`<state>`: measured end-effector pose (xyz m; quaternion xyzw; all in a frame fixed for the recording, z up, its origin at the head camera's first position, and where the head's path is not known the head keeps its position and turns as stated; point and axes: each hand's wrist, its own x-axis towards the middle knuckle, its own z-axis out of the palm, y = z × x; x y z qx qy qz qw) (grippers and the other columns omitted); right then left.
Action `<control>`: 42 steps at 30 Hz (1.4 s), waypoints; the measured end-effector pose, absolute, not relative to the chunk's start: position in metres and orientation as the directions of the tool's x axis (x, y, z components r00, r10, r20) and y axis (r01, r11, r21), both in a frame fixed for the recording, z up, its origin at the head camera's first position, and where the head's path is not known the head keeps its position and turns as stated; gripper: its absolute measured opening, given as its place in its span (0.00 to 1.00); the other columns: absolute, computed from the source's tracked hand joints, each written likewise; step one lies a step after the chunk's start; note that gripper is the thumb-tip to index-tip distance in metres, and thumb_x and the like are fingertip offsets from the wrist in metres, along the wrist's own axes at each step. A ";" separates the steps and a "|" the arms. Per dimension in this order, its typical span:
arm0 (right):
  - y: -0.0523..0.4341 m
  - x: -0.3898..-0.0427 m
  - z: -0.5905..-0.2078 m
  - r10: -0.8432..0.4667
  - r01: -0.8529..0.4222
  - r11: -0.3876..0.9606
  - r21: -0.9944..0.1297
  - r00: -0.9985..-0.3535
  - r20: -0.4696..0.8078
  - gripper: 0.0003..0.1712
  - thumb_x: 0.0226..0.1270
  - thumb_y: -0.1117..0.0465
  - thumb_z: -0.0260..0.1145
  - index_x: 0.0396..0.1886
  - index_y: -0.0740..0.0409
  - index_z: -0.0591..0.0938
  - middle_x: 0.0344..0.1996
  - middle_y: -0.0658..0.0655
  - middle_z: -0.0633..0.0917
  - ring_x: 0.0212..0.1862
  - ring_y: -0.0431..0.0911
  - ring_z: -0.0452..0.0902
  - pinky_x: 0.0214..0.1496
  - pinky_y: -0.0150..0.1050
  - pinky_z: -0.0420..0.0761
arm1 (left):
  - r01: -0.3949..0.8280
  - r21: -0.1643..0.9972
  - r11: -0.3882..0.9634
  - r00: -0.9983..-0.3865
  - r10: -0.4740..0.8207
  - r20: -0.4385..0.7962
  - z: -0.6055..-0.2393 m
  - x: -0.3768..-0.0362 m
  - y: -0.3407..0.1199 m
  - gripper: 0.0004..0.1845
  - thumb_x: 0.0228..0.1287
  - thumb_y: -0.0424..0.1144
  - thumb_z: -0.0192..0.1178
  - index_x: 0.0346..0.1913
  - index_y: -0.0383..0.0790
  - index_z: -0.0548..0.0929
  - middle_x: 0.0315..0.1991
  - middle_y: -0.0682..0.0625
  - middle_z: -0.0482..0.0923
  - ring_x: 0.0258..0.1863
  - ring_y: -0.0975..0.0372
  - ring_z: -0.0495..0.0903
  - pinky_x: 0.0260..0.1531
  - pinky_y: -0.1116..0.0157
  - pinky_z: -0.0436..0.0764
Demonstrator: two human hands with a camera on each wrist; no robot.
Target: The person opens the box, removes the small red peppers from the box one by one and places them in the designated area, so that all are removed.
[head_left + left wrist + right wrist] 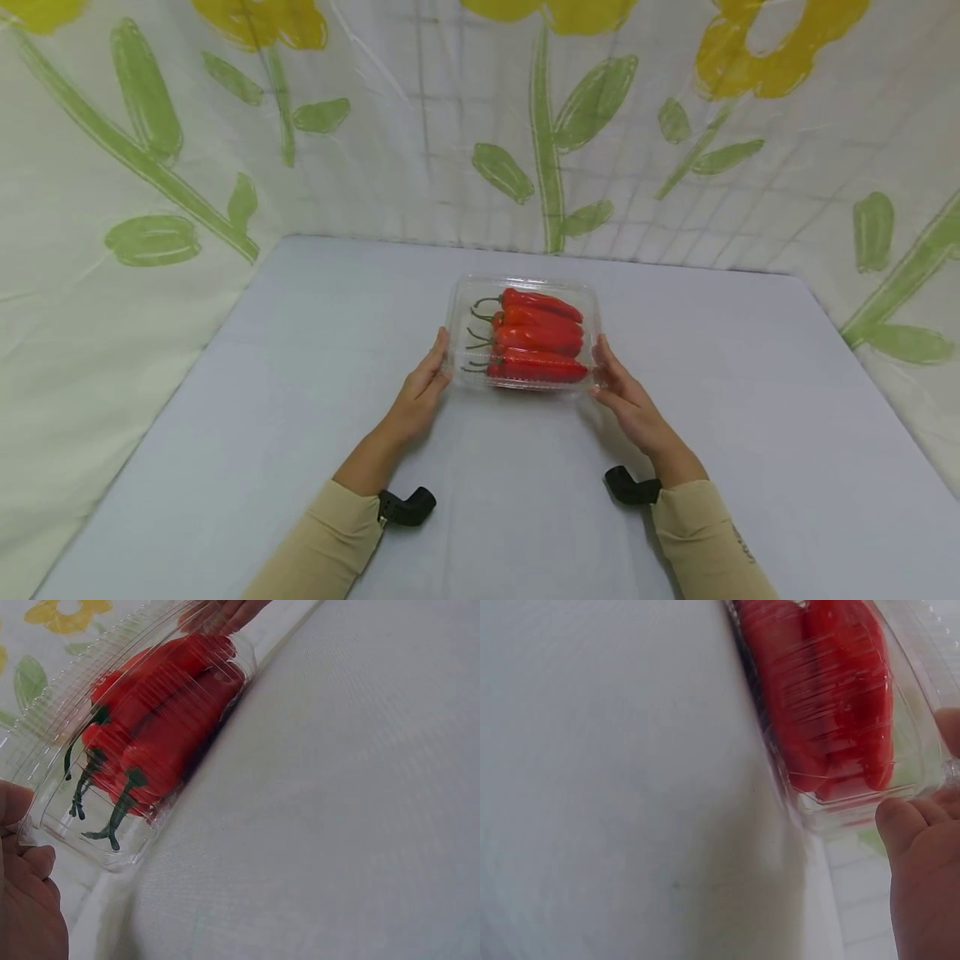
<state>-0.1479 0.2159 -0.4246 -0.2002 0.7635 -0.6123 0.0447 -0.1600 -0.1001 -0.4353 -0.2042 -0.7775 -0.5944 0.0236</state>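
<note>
A clear plastic clamshell container (467, 293) holds several long red peppers (538, 340) with green stems that point left. My left hand (418, 398) grips its left end, thumb toward me and fingers along the far part of that side. At the opposite end, my right hand (632, 407) holds the container in the same way. The lid is down over the peppers. In the left wrist view, the stems (120, 806) face my left hand (30, 904). The right wrist view has the pepper tips near the fingers of my right hand (930, 877).
A pale table (330, 333) lies under the container. Behind it and at both sides hangs a white sheet (375, 175) with painted yellow flowers and green leaves. Black curved pieces (411, 507) stick out from both sleeve cuffs.
</note>
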 end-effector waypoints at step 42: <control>0.236 -0.169 -0.396 -0.235 -0.326 0.431 -0.842 -0.941 0.244 0.36 0.62 0.68 0.60 0.70 0.60 0.60 0.71 0.62 0.59 0.70 0.41 0.57 0.70 0.40 0.62 | 0.432 0.802 0.412 -0.898 0.277 0.342 -0.400 -0.184 -0.113 0.34 0.56 0.24 0.49 0.69 0.37 0.60 0.73 0.42 0.52 0.73 0.52 0.51 0.70 0.49 0.52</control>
